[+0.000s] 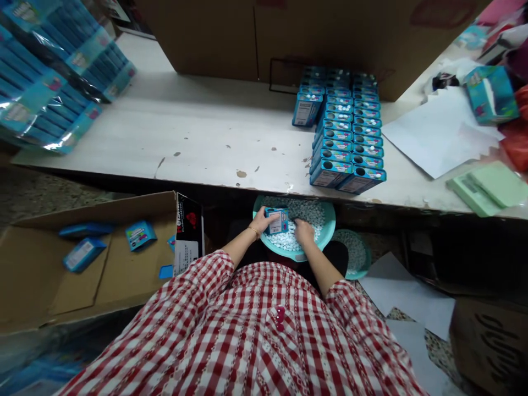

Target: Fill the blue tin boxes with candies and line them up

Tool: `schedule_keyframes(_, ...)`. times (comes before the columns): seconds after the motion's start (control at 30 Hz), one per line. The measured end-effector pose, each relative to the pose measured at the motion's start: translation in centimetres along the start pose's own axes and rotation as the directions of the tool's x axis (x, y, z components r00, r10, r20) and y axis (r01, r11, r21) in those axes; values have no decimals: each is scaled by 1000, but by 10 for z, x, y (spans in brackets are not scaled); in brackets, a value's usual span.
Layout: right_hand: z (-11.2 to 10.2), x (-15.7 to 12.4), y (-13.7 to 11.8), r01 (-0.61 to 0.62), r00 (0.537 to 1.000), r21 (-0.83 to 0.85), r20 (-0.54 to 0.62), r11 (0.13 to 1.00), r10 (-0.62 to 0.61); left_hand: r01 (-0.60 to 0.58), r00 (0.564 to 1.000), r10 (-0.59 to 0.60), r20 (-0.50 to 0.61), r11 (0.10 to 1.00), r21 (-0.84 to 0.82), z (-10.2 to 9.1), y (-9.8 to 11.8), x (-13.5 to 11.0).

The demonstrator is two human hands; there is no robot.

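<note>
On my lap rests a teal bowl [325, 212] full of small white pellets [307, 210]. My left hand [260, 221] is closed round a small blue box [277, 220], held over the bowl. My right hand [304, 231] lies in the pellets just right of the box, fingers curled down; what they hold is hidden. On the table above, several blue boxes [346, 132] with round holes stand in tight rows, white pellets showing in them.
A white worn table [198, 137] runs across, with a brown carton [313, 38] at the back. Wrapped blue box packs [49, 71] lie top left. An open carton [82, 264] with loose blue boxes sits at my left. White paper [437, 132] and a green pad [489, 187] lie right. A second bowl [358, 253] sits beside my knee.
</note>
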State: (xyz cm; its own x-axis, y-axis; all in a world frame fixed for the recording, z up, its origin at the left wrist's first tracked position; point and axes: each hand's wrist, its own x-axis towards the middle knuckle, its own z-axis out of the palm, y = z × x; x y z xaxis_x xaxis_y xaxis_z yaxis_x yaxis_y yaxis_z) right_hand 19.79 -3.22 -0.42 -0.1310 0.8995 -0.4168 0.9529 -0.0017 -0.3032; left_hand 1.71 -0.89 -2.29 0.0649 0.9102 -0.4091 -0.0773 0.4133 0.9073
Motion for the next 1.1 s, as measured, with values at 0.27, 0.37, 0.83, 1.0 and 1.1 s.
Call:
schedule_keyframes(0.27,-5,9,27,9,1000,315,-28,949,0,-208,977,197,81,967,146,-25,36,-23)
schedule_keyframes(0.37,-25,-5,40,21,999,361,-34,932,-9,-315,948,315,54,893,322,-35,40,-26)
schedule_keyframes(0.83,-147,-46,-45,80,993,-327,108,941,-47,-482,869,422,257,609,630,6,35,-21)
schedule_keyframes(1.0,-158,-56,-78,115,992,-473,108,873,-72,-506,855,450,258,618,601,5,30,-19)
schedule_keyframes(1.1,-161,-63,-62,112,993,-475,73,873,-87,-489,865,454,212,672,557,0,30,-19)
